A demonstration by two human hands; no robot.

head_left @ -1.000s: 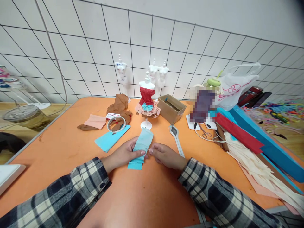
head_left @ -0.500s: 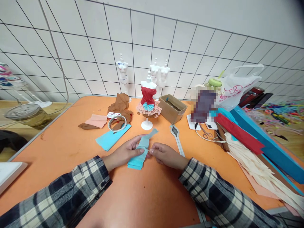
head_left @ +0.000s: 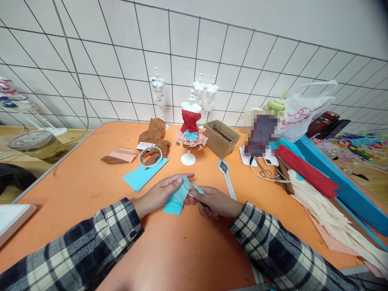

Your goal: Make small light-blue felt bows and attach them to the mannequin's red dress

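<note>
A folded strip of light blue crepe paper point(head_left: 177, 199) is pinched between the thumb and fingers of my left hand point(head_left: 166, 189). Its upper end bends over toward the right. My right hand point(head_left: 214, 202) is closed around a slim tool point(head_left: 190, 195) with a thin metal tip and a dark body; its exact kind is unclear. The tip meets the right edge of the paper. Beyond my hands stands a small white dress form point(head_left: 191, 108) in a red bodice point(head_left: 190, 121), a ruffled pink skirt and a blue bow point(head_left: 190, 135).
Left of the form lie a tape roll point(head_left: 150, 157), brown crepe paper point(head_left: 154, 131) and a flat blue sheet point(head_left: 144, 176). A cardboard box point(head_left: 226, 141) stands right of it. Scissors point(head_left: 265, 171), a cable and colored paper strips point(head_left: 309, 171) crowd the right side.
The slim tool now shows in my right hand, its tip at the paper. My left thumb has moved up the strip, and the strip's upper end has folded down to the right.
</note>
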